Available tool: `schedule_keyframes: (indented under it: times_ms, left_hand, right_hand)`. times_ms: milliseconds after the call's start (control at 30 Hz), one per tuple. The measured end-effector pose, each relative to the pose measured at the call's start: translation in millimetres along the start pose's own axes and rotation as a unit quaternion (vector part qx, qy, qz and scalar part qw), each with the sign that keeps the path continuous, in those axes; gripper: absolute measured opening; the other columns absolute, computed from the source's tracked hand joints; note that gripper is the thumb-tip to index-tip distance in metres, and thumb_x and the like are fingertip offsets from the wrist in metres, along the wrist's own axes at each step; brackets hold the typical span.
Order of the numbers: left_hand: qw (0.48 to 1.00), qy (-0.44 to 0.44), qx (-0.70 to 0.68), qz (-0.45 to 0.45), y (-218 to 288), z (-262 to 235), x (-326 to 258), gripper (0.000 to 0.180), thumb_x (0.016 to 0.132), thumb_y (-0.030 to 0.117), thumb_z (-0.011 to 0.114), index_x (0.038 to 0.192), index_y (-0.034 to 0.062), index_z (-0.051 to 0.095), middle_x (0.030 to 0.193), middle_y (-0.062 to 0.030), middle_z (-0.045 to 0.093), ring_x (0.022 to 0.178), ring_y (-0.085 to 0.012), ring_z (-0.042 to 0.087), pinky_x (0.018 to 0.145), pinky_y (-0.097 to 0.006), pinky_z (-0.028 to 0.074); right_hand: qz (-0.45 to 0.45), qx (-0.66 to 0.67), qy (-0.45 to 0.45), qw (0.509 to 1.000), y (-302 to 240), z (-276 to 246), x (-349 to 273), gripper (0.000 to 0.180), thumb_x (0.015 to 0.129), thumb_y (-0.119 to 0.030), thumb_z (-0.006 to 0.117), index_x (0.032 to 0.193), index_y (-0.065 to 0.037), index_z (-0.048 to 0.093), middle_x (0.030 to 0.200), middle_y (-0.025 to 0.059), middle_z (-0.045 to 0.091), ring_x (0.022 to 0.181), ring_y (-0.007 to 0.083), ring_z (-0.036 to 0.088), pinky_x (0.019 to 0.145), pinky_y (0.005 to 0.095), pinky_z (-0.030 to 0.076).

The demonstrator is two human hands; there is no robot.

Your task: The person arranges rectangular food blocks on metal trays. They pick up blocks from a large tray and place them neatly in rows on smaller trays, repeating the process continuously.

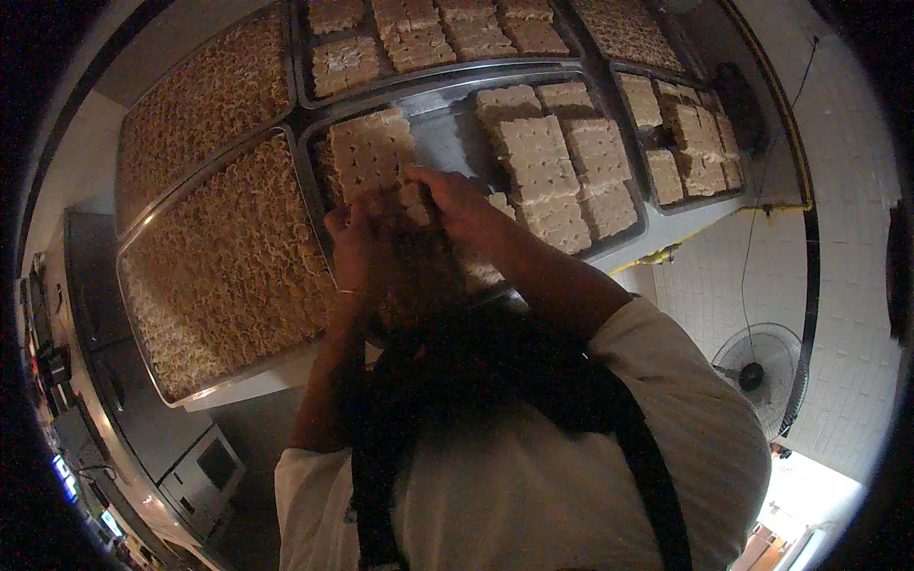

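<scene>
On a metal tray (447, 133) lie thick pale-brown slabs, scored and dotted with holes like crackers. A slab stack (369, 147) sits at the tray's left side. At its near edge, a darker shaded slab (411, 205) is between my hands. My left hand (354, 249) grips its left side with curled fingers. My right hand (459, 205) closes on its right side, the index finger and thumb toward the stack. Shadow hides the slab's lower part and most fingertips. Right of my right hand stand more stacked slabs (543, 157), slightly uneven.
Left of the tray are two large trays of rough, bubbly-topped sheets, the nearer sheet (228, 271) beside my left forearm. Further trays of slabs (414, 38) stand behind and at the right (700, 138). A fan (762, 371) stands by the white wall at right.
</scene>
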State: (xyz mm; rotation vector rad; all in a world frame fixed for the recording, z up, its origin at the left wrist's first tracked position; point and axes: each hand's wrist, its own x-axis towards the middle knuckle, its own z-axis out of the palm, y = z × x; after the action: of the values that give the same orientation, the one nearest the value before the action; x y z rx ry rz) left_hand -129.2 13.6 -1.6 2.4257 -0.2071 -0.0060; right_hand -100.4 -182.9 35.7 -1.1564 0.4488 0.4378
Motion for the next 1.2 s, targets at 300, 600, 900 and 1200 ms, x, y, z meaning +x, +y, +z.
schedule_keyframes:
  times_ms: [300, 600, 900, 1200]
  left_hand:
    - [0.995, -0.021, -0.096, 0.003, 16.1, -27.1, -7.0, 0.059, 0.083, 0.019, 0.081, 0.136, 0.0156, 0.056, 0.123, -0.0186, 0.061, 0.12, -0.0411, 0.051, 0.101, -0.049, 0.048]
    - [0.997, -0.034, -0.045, 0.05, 19.4, -29.5, 0.4, 0.058, 0.08, 0.019, 0.084, 0.132, 0.0153, 0.06, 0.124, -0.015, 0.064, 0.121, -0.0395, 0.048, 0.104, -0.048, 0.046]
    - [0.986, -0.024, -0.165, -0.026, 18.7, -27.0, -12.8, 0.053, 0.079, 0.022, 0.082, 0.128, 0.0149, 0.062, 0.124, -0.0185, 0.058, 0.117, -0.0416, 0.053, 0.097, -0.05, 0.049]
    - [0.96, -0.021, -0.261, -0.098, 17.1, -31.2, -58.0, 0.04, 0.082, 0.021, 0.079, 0.117, 0.0129, 0.064, 0.114, -0.0179, 0.061, 0.107, -0.0406, 0.058, 0.093, -0.048, 0.05]
  right_hand:
    - [0.079, 0.089, 0.041, 0.992, -1.9, 5.9, -3.6, 0.047, 0.097, -0.035, 0.072, 0.119, 0.005, 0.065, 0.11, 0.0134, 0.071, 0.095, 0.0265, 0.071, 0.085, 0.0423, 0.06]
    - [0.078, 0.065, -0.021, 0.995, -3.6, 2.7, -8.5, 0.027, 0.097, -0.026, 0.066, 0.108, -0.001, 0.069, 0.097, 0.0111, 0.073, 0.078, 0.021, 0.069, 0.065, 0.0373, 0.055]
    - [0.139, -0.006, 0.024, 0.99, 7.3, -0.7, 4.5, 0.035, 0.098, -0.025, 0.068, 0.122, 0.0, 0.066, 0.107, 0.0137, 0.072, 0.09, 0.0234, 0.072, 0.081, 0.0415, 0.061]
    - [-0.336, -0.397, -0.158, 0.839, 11.8, -17.2, -45.4, 0.045, 0.09, -0.035, 0.078, 0.123, -0.006, 0.067, 0.11, 0.0098, 0.07, 0.097, 0.0228, 0.068, 0.085, 0.0416, 0.056]
